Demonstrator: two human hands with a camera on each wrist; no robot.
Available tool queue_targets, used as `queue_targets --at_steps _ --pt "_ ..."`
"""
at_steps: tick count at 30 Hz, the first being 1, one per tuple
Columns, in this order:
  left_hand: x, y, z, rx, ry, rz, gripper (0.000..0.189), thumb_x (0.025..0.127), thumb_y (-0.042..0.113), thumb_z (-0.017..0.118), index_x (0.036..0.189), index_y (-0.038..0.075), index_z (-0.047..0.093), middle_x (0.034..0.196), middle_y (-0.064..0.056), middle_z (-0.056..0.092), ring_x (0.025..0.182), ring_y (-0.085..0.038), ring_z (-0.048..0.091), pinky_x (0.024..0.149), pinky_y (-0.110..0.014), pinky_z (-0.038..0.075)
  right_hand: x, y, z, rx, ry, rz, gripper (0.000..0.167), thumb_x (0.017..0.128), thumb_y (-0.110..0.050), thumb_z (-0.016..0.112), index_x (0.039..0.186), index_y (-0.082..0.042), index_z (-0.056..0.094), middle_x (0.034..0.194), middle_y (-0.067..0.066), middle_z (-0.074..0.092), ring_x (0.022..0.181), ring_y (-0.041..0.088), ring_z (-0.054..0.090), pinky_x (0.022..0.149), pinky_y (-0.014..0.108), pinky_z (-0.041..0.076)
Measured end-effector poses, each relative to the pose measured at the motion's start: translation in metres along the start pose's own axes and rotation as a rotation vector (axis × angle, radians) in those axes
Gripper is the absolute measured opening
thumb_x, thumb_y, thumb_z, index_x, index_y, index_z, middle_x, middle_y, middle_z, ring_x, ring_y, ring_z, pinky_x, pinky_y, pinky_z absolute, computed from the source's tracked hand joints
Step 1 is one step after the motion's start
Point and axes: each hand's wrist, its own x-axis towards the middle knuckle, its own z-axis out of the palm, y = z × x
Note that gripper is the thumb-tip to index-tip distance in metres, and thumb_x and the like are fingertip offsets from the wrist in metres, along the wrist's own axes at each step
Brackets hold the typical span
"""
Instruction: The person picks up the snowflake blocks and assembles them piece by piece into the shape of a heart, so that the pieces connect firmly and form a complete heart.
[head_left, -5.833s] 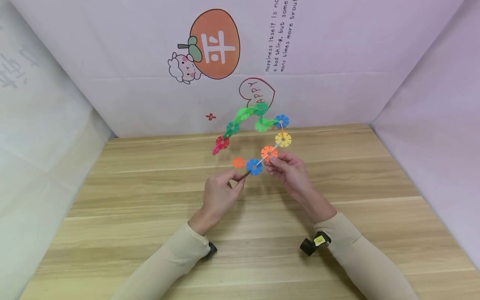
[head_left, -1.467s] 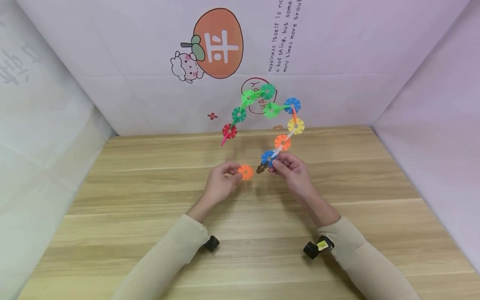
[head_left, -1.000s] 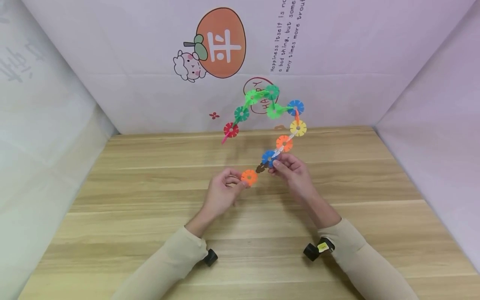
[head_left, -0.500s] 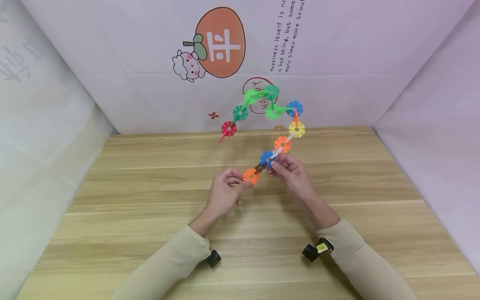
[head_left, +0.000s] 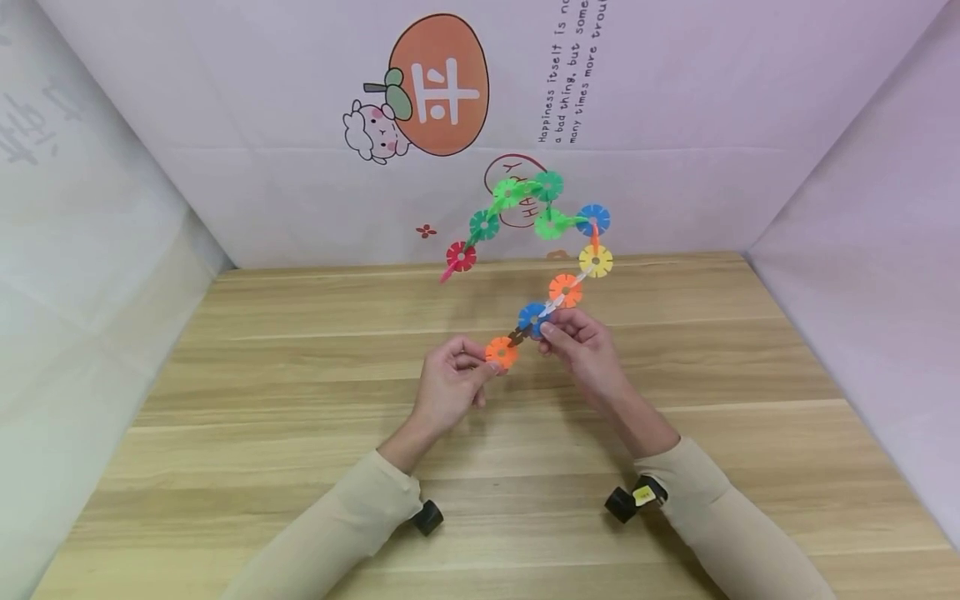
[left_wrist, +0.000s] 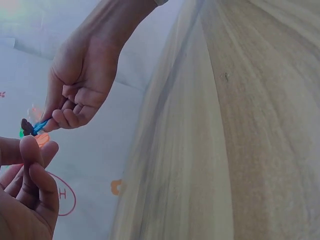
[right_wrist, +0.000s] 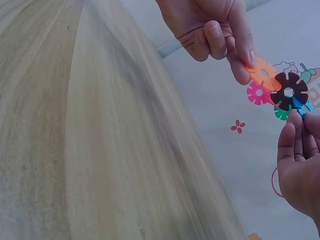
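A chain of slotted snowflake discs runs up and back from my hands in the head view. My left hand [head_left: 450, 385] pinches the orange snowflake disc [head_left: 504, 343] at its near end. That disc's edge meets the dark brown disc [right_wrist: 290, 80], which is slotted into the blue disc [head_left: 531, 315]. My right hand [head_left: 591, 357] pinches the blue disc between thumb and fingers. Beyond it follow white, orange, yellow, blue and green discs. A red disc [head_left: 455, 251] and a pink disc [head_left: 449, 272], seen nearly edge-on, form the far end, which hangs free at the left.
The wooden table [head_left: 315, 467] lies under both forearms. Behind it rises a white printed backdrop [head_left: 300, 200], which the chain's upper part overlaps in the head view. White sheets [head_left: 862, 250] stand at both sides.
Earlier the left hand held the brown disc against the blue one. It then took the loose orange disc and brought it to the brown disc; the right hand's grip shifted to the blue disc.
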Motion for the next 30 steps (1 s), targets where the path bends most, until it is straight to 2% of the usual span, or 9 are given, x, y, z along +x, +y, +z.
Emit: queue_targets --at_steps 11,17,22,27,30 --pt "0.0019 0.0006 0.0017 -0.019 -0.020 0.035 0.012 0.088 -0.008 0.070 0.089 -0.004 0.059 0.084 -0.021 0.073 0.044 -0.020 0.052 0.043 -0.026 0.045 0.0010 -0.0071 0.0053 -0.083 -0.030 -0.103 0.008 0.097 0.006 0.060 0.097 -0.001 0.065 0.085 0.005 0.069 0.072 0.015 0.059 0.067 0.022 0.053" --pt "0.0016 -0.0008 0.0018 0.004 -0.031 0.003 0.010 0.090 -0.006 0.069 0.092 -0.002 0.060 0.087 -0.019 0.074 0.046 -0.017 0.052 0.046 -0.027 0.046 0.0017 -0.0055 0.0061 -0.097 -0.016 -0.093 0.007 0.097 0.006 0.061 0.097 0.001 0.066 0.085 0.005 0.070 0.072 0.014 0.060 0.068 0.023 0.054" --pt "0.0041 -0.0022 -0.0001 -0.010 -0.034 0.025 0.011 0.090 -0.007 0.069 0.093 -0.003 0.059 0.086 -0.016 0.075 0.047 -0.023 0.050 0.045 -0.026 0.042 0.0019 -0.0042 0.0062 -0.088 0.001 -0.077 0.007 0.098 0.002 0.062 0.098 -0.003 0.068 0.087 0.004 0.069 0.074 0.014 0.062 0.071 0.024 0.055" --pt "0.0071 -0.0033 -0.0010 0.010 -0.050 0.018 0.008 0.093 -0.001 0.069 0.095 -0.001 0.061 0.089 -0.014 0.075 0.049 -0.019 0.049 0.047 -0.025 0.042 0.0034 -0.0031 0.0049 -0.059 -0.005 -0.092 0.008 0.099 0.000 0.062 0.100 -0.004 0.069 0.088 0.005 0.069 0.076 0.014 0.064 0.074 0.025 0.056" --pt "0.0078 -0.0036 -0.0003 -0.017 -0.055 0.014 0.010 0.093 0.000 0.070 0.095 -0.002 0.061 0.090 -0.016 0.075 0.049 -0.019 0.048 0.047 -0.025 0.042 0.0032 -0.0033 0.0037 -0.074 -0.005 -0.097 0.008 0.099 -0.002 0.063 0.102 -0.003 0.070 0.089 0.006 0.070 0.076 0.015 0.064 0.074 0.026 0.056"
